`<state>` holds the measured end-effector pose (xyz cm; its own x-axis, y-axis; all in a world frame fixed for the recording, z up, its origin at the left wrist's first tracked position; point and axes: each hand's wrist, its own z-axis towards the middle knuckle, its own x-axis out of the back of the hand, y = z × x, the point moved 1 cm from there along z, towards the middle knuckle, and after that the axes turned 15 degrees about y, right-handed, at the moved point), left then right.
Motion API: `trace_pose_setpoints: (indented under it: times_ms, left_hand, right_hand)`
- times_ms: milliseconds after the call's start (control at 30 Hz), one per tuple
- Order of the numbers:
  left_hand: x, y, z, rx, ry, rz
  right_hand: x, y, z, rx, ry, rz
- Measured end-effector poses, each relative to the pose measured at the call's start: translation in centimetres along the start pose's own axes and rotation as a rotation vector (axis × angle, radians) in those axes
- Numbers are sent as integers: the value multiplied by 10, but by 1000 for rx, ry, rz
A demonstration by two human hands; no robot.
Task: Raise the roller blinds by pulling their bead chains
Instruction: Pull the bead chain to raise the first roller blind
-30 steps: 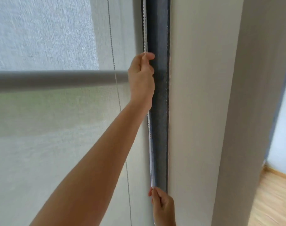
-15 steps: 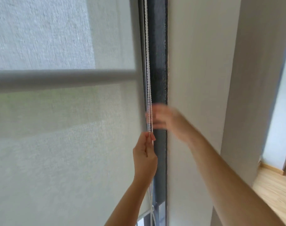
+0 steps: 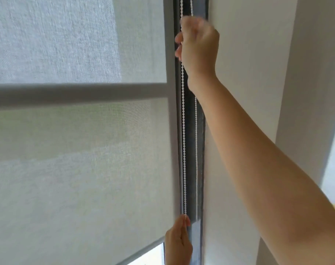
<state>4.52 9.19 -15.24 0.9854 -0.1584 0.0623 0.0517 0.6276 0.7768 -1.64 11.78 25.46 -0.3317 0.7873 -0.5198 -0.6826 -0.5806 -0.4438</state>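
Head-camera view, left to right: a grey roller blind [image 3: 77, 169] covers most of the window, its bottom edge lifted at lower right. A left hand [image 3: 179, 243] pinches the white bead chain [image 3: 184, 140] low against the dark window frame [image 3: 190, 150]. Higher up, the right hand [image 3: 198, 48] is fisted around the same chain, beside a pale wall [image 3: 248, 73].

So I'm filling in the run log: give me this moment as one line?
right hand: high, shut on bead chain | left hand: low, pinching same strand | roller blind: bottom edge lifted
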Motion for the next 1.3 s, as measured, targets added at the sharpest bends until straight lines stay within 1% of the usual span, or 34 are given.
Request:
trace_pose_setpoints:
  times_ms: [33, 100, 133, 167, 200, 233, 267, 333, 400, 467, 567, 667, 733, 800, 867, 967, 1033, 1133, 1200, 1300]
  left_hand:
    - [1, 0, -2, -2, -3, -15]
    - [1, 0, -5, -13, -18, -38]
    - [0, 1, -6, -17, -23, -43]
    - [0, 2, -8, -17, -23, -46]
    - [-1, 2, -10, -12, -22, -51]
    - [-1, 2, -10, -7, -20, -57]
    - [-2, 1, -11, -9, -17, -60]
    - [-4, -1, -12, -39, -14, -55]
    - [-7, -4, -17, -67, -14, -18]
    - [-10, -14, -25, -11, -44, 36]
    - [-6, -35, -35, 107, -197, 113]
    - [4, -47, -32, 97, -382, 228]
    - [12, -42, -17, 174, -422, 225]
    - [17, -24, 9, 212, -385, 179]
    - [16, 4, 44, 147, -295, 108]
    - [11, 62, 107, 82, -132, -98]
    - [4, 106, 146, 6, -98, -222]
    - [-11, 156, 187, -85, -106, -353]
    - [-21, 168, 190, -103, -109, -408]
    - [-28, 150, 168, -138, -28, -362]
  right_hand:
    - [3, 1, -4, -42, 13, 15]
    - [8, 5, -10, -11, 125, -24]
    - [11, 6, -10, 4, 147, -59]
    - [13, 7, -11, -36, 117, -80]
    - [14, 7, -12, -135, 44, -53]
    - [15, 8, -13, -259, -40, 24]
    - [17, 8, -15, -362, -86, 121]
    - [21, 6, -17, -445, -89, 241]
    - [25, 6, -20, -448, -61, 274]
    - [29, 10, -29, -421, -61, 247]
    - [41, 28, -50, -366, -64, 187]
    - [59, 52, -68, -309, -38, 106]
    - [71, 68, -75, -255, -15, 59]
    - [83, 86, -83, -217, -8, 8]
    - [96, 102, -96, -208, 9, -39]
    - [115, 128, -124, -224, 24, -113]
    - [128, 143, -150, -250, -2, -143]
    - [145, 157, -188, -308, -39, -215]
    - [155, 161, -208, -346, -51, -251]
    - [175, 166, -232, -362, -67, -302]
